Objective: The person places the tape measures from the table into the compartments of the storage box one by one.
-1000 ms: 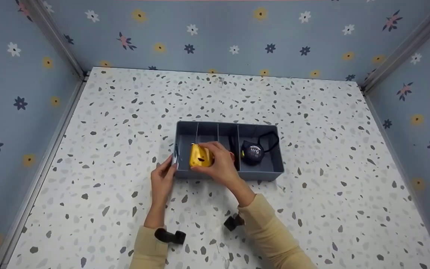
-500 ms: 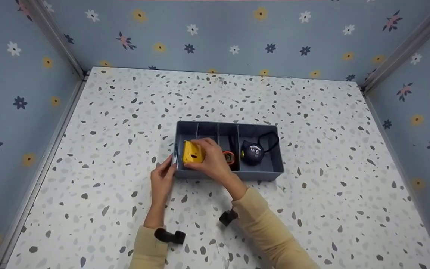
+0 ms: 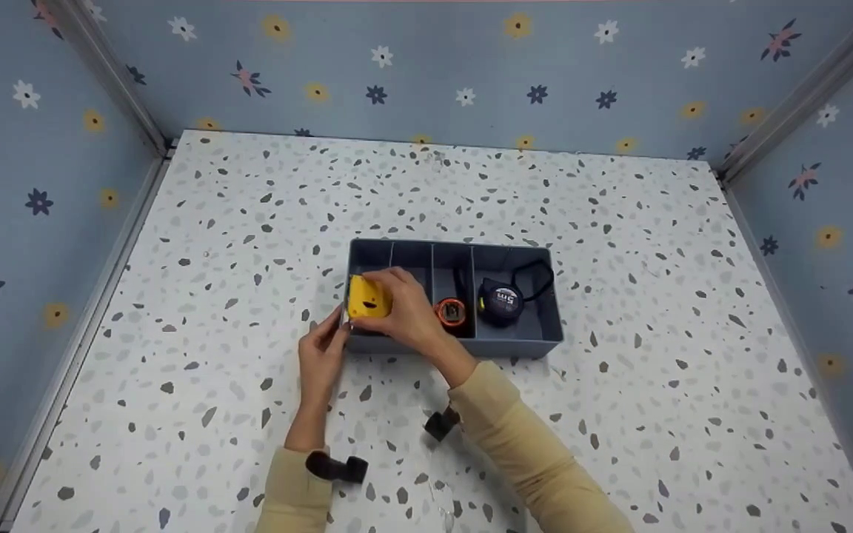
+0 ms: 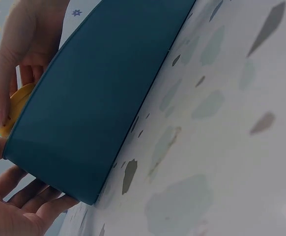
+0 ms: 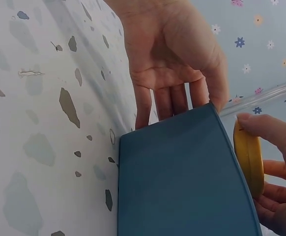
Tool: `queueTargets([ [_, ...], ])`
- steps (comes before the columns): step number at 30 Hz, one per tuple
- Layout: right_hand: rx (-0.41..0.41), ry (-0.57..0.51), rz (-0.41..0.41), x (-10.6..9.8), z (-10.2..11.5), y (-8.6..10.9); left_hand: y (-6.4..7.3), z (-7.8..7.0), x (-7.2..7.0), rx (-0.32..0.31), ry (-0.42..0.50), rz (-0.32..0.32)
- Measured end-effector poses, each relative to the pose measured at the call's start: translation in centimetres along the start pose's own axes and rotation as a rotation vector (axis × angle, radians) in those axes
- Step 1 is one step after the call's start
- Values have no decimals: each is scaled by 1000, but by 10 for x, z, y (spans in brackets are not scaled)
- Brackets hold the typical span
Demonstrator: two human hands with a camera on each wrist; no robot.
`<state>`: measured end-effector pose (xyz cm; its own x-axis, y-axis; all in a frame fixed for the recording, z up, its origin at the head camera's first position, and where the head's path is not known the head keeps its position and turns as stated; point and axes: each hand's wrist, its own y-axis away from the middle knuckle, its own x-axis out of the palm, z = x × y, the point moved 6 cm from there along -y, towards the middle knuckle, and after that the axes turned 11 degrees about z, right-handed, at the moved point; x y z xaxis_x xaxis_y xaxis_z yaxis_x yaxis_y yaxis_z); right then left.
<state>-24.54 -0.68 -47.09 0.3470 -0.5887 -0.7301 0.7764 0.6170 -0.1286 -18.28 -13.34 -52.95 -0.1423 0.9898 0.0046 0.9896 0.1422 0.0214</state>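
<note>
A yellow tape measure point(image 3: 367, 297) with a rounded case is over the leftmost compartment of the grey divided box point(image 3: 449, 347). My right hand point(image 3: 413, 314) holds it from the right, thumb nearer me. The right wrist view has the yellow case point(image 5: 249, 160) at the box rim, partly below it. My left hand point(image 3: 318, 363) grips the box's left end, with the thumb at the rim and fingers along the outer wall point(image 4: 84, 98). How low the case sits inside is hidden in the head view.
In the right compartment lies a black tape measure point(image 3: 500, 303) with a wrist cord. The neighbouring compartment holds a round orange-rimmed item point(image 3: 451, 312), perhaps a watch. Speckled tabletop point(image 3: 656, 296) surrounds the box, and flower-patterned panels point(image 3: 426, 66) stand at the back and sides.
My right hand has carried the yellow tape measure leftward across the box to its left end, uncovering the orange-rimmed item. The left hand stays on the box, which has not moved.
</note>
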Motion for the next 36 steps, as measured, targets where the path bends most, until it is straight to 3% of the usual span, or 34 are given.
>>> queueTargets([
  [5,4,12,14,4,1,-4,-4,13,-2,0,-9,-5],
  [17,29,39,35,10,-3,-6,-3,12,-1,11,-1,3],
  [36,176,142,55,12,-1,-8,-4,14,-1,21,62,9],
])
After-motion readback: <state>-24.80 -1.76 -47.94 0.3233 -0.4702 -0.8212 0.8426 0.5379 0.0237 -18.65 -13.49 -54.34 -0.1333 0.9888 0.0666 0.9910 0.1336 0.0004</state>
